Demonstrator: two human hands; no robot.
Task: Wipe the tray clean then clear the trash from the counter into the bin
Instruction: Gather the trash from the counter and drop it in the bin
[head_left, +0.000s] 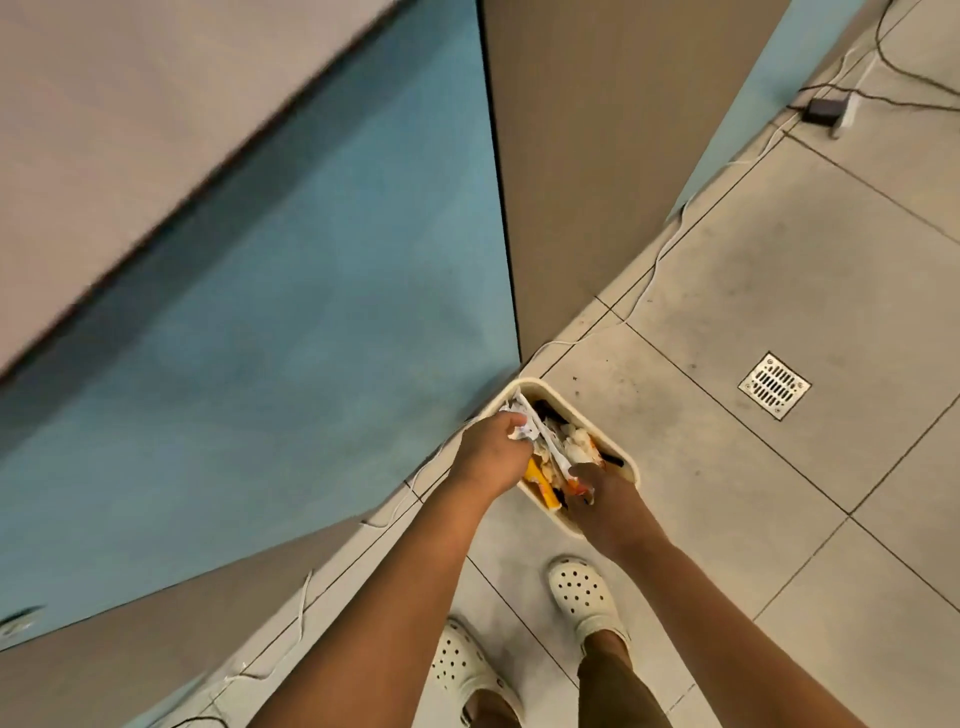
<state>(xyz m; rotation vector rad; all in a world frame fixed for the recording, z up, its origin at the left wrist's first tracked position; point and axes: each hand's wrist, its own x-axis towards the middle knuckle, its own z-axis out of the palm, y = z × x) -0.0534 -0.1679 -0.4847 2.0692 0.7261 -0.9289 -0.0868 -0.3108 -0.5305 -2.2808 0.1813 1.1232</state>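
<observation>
A cream bin (545, 391) stands on the tiled floor against the blue counter front, filled with mixed trash (574, 441): white paper, yellow and orange wrappers, dark scraps. My left hand (491, 452) hangs over the bin's left side and grips crumpled white paper (522, 421). My right hand (605, 499) is over the bin's near right edge, fingers curled on an orange and white wrapper (576, 486). The tray is not in view.
The blue counter front (260, 338) and a brown panel (597, 156) rise to the left and behind the bin. A floor drain (774, 385) lies to the right. A white cable (649, 275) runs along the wall base; a black adapter (823, 110) sits far right. My feet in white clogs (584, 595) stand below.
</observation>
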